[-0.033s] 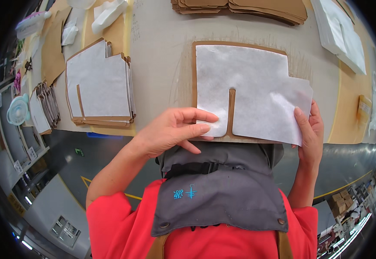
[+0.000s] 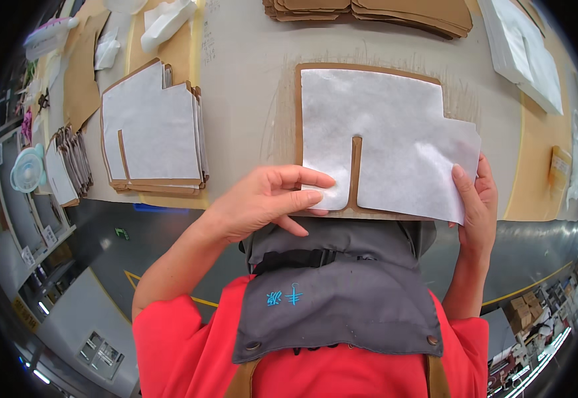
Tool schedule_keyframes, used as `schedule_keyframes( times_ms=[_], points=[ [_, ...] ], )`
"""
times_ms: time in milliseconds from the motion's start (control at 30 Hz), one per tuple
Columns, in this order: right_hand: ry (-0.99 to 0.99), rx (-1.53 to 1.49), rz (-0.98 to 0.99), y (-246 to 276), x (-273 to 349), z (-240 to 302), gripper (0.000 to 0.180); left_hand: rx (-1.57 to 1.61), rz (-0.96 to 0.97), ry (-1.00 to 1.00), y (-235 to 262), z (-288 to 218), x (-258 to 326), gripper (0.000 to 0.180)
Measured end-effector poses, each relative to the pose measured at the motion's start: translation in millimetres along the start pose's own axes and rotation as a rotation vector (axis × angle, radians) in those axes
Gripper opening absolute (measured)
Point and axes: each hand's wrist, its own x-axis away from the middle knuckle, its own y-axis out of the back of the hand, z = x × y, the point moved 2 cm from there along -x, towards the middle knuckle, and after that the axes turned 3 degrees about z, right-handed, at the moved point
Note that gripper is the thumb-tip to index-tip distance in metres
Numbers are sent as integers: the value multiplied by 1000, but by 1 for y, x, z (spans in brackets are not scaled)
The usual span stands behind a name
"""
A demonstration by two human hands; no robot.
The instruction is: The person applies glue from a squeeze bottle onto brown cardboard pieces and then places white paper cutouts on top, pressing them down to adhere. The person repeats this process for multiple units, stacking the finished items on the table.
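A white sheet (image 2: pixel 395 113) with a narrow slot and a stepped upper right corner lies over a brown piece (image 2: pixel 299 119), whose border shows along the left and top edges and through the slot. My right hand (image 2: pixel 476 196) grips the white sheet's lower right edge, thumb on top and fingers behind; that side reaches past the brown piece. At the lower left corner, my left hand (image 2: pixel 262 199) rests its index finger and thumb on the sheet. Its fingers are apart, the lower ones hanging by the table edge.
To the left sits a stack (image 2: pixel 153 132) of similar white and brown pieces, with a smaller stack (image 2: pixel 70 166) beyond it. Brown pieces (image 2: pixel 408 13) are piled at the far side. White sheets (image 2: pixel 521 53) lie far right. A light blue fan (image 2: pixel 28 169) stands at the left edge.
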Motion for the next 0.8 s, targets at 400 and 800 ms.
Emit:
schedule_keyframes(
  times_ms=[400,800],
  points=[
    [2,-18,13,0,-1,-3,44,-33,23,7,2,1,2,45],
    [7,-20,29,-1,-1,-3,45,-20,-1,29,3,5,3,40]
  ],
)
